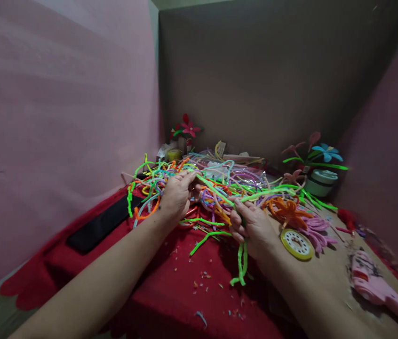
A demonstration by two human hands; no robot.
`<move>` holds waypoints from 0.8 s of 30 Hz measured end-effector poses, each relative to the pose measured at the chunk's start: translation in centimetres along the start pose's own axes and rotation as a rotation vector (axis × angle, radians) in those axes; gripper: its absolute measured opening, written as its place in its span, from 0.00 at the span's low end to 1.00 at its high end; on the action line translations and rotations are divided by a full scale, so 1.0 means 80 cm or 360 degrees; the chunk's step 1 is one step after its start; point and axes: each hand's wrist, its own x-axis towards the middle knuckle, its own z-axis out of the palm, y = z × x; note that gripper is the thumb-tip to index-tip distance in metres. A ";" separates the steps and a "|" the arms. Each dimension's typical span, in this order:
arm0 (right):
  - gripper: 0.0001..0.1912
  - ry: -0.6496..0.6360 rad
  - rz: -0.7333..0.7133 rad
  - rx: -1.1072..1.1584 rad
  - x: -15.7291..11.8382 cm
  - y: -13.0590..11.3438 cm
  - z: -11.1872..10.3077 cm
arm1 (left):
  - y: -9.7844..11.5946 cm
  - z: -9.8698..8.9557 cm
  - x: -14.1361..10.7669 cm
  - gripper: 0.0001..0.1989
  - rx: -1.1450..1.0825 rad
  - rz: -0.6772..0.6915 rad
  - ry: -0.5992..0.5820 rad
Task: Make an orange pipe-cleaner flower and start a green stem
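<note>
A bright green pipe cleaner (215, 189) stretches slantwise between my two hands, in front of a tangled heap of many-coloured pipe cleaners (156, 181). My left hand (179, 193) pinches its upper end between thumb and fingers. Lower and to the right, my right hand (250, 221) has its fingers closed on green pipe cleaners. Bent green ends (243, 263) hang below my right hand, and another green length runs rightward from it. Where the pieces join inside my right hand is hidden.
A black phone (100, 226) lies on the red cloth (171, 292) at left. To the right are an orange flower (287, 212), pink pipe cleaners (317, 230), a yellow tape roll (297, 244) and a pink glue gun (378, 282). Behind stands a pot (321, 182) with flowers.
</note>
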 end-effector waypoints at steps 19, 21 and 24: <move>0.11 -0.0307 -0.0147 0.0203 0.000 -0.002 -0.008 | -0.014 -0.016 0.013 0.03 -0.0088 -0.0453 0.0078; 0.10 -0.0331 -0.0167 0.0199 0.000 -0.002 -0.009 | -0.016 -0.016 0.013 0.03 -0.0100 -0.0490 0.0053; 0.09 -0.0351 -0.0103 0.0251 -0.003 -0.003 -0.008 | -0.017 -0.015 0.012 0.03 -0.0110 -0.0523 0.0042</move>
